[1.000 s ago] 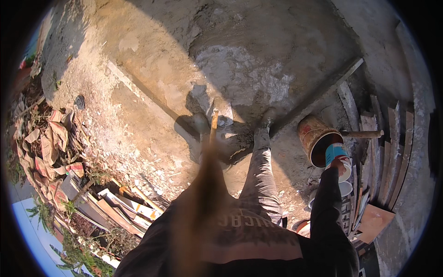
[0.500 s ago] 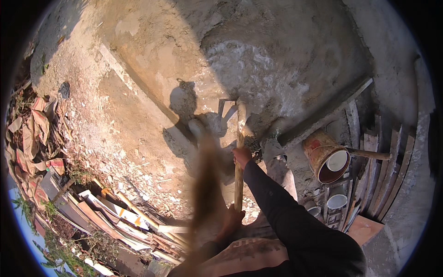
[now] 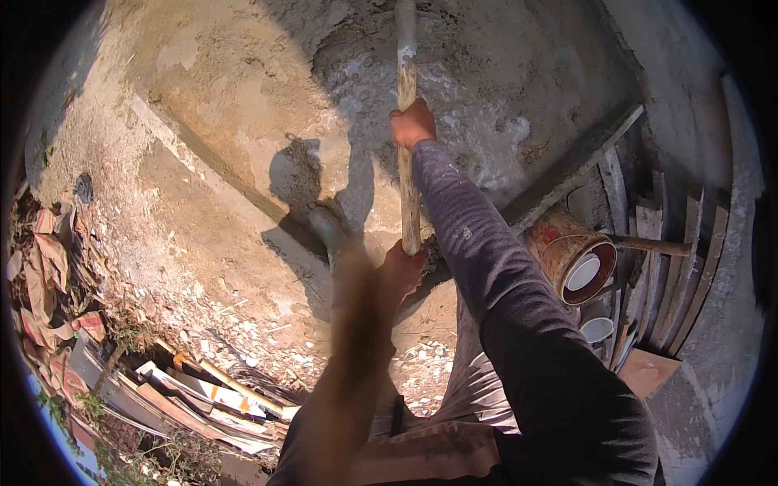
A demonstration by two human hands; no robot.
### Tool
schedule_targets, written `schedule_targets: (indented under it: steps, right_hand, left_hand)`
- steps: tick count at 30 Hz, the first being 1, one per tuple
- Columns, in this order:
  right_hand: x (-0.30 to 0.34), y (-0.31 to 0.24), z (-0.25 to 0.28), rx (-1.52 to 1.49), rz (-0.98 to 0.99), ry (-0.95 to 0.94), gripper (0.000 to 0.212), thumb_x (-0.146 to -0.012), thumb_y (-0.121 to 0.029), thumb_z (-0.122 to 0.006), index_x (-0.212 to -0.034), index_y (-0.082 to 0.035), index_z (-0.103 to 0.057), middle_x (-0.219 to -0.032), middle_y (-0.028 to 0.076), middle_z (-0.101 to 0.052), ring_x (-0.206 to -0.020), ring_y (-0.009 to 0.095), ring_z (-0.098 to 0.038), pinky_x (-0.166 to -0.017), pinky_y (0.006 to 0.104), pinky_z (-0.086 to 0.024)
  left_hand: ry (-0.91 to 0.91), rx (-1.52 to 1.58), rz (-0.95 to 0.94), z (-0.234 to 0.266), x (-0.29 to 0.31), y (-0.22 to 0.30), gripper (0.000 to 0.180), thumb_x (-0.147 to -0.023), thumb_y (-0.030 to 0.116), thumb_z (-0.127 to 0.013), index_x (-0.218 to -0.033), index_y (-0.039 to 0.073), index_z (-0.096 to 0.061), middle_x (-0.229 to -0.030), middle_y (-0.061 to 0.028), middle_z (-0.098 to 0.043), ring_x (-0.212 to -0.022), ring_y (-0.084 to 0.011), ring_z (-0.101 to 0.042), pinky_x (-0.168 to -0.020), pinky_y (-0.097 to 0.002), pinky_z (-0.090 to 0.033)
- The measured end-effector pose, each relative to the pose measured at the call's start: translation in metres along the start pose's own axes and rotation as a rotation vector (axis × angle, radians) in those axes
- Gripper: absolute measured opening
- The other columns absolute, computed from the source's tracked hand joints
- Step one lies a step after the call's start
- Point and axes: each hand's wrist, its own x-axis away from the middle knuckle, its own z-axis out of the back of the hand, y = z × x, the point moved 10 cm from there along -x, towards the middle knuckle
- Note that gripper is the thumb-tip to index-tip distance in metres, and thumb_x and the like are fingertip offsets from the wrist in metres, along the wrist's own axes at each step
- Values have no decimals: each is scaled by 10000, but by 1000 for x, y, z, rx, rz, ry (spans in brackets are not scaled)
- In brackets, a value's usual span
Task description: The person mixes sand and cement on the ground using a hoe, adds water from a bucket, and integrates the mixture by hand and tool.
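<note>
With both hands I hold the long wooden handle of a hoe (image 3: 409, 194), which now points straight ahead over a bed of wet grey mortar (image 3: 478, 130). My right hand (image 3: 413, 124) is wrapped round the handle about midway along what shows. Closer to my body, my left hand (image 3: 403, 267) grips its lower end. The hoe's head is beyond the upper edge of the picture. A blurred brown strip (image 3: 356, 348) hangs close in front and covers part of my left forearm. My shadow falls on the mortar to the left.
Boards edge the mortar at the left (image 3: 219, 182) and right (image 3: 575, 174). To the right stands a rusty bucket (image 3: 553, 235) with a white container (image 3: 582, 272) inside, beside long planks (image 3: 697, 267). Scrap wood (image 3: 207, 389) and torn paper sacks (image 3: 50, 251) lie at the left.
Both hands have moved forward, away from my body, with the hoe. Its head, in view earlier near the middle, has passed out at the top. My right arm is stretched further out.
</note>
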Motion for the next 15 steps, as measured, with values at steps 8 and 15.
schedule_targets:
  steps: [8,15]
  right_hand:
    - [77,193,-47,-208,-252,-82,316,-883,-181,-610,-1073,49,-509,-695,146,-651,-513,231,-664,-466,376,-532]
    - [177,171,82,-548,-122,111,226,-909,-62,-587,-1103,-21,-479,-657,36,-525,-426,164,-542,-390,317,-442]
  left_hand:
    - [28,-331,100,-24,105,-150,402,-863,279,-705,-1115,-22,-617,-680,-131,-643,-518,-199,-619,-509,-369,-512]
    - [-88,-414,151,-65,167,-111,465,-866,307,-731,-1213,13,-635,-965,-278,-709,-965,-402,-714,-813,-480,-555]
